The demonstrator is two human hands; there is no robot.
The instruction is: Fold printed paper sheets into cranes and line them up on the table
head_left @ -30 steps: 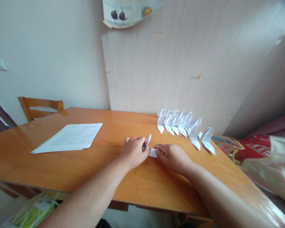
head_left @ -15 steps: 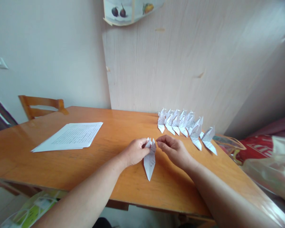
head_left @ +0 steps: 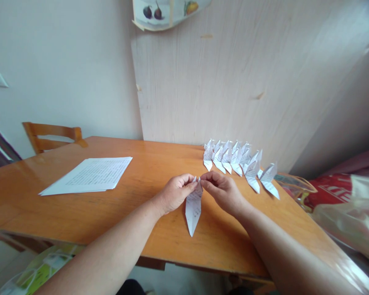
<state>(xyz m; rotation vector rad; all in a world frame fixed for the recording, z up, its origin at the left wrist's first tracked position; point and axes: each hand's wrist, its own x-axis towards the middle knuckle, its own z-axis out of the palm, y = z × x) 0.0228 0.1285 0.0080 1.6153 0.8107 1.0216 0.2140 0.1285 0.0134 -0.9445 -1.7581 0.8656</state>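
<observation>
A folded white paper piece (head_left: pixel 193 209) with printed marks hangs point down near the middle of the table's front part. My left hand (head_left: pixel 177 191) pinches its upper left part between thumb and fingers. At the upper right tip, my right hand (head_left: pixel 223 191) closes thumb and forefinger on the paper. Two small points of the paper show between the hands. Several folded paper figures (head_left: pixel 252 172) with raised wings stand in rows to the right, beyond my right hand.
A stack of printed sheets (head_left: pixel 95 175) lies on the left of the wooden table (head_left: pixel 123 221). Behind it stands a wooden chair (head_left: pixel 53 130). Bags (head_left: pixel 335 194) are beside the table's right edge, and a wall rises behind the table.
My right hand has moved left onto the paper's upper right tip. My left hand's grip has shifted up towards the top points. The view has shifted slightly.
</observation>
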